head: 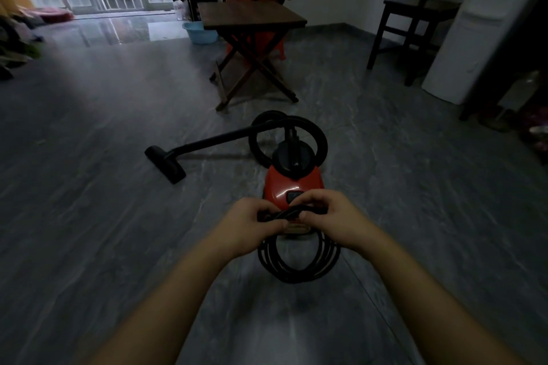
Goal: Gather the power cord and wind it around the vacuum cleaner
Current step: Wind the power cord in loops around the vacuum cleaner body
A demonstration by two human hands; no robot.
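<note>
A red canister vacuum cleaner [292, 184] stands on the grey floor in front of me, its black hose [318, 139] looped over the top. The wand ends in a black floor head [166, 164] to the left. The black power cord [298, 264] is gathered into several loops that hang below my hands, in front of the vacuum's rear. My left hand [252, 227] and my right hand [335, 218] both grip the top of the bundle, fingers curled round it, side by side.
A dark folding table [252, 16] stands behind the vacuum, with a blue basin [200, 32] to its left. A dark wooden chair [421, 18] and a white appliance [486, 29] are at the right. Clutter lies along the left wall.
</note>
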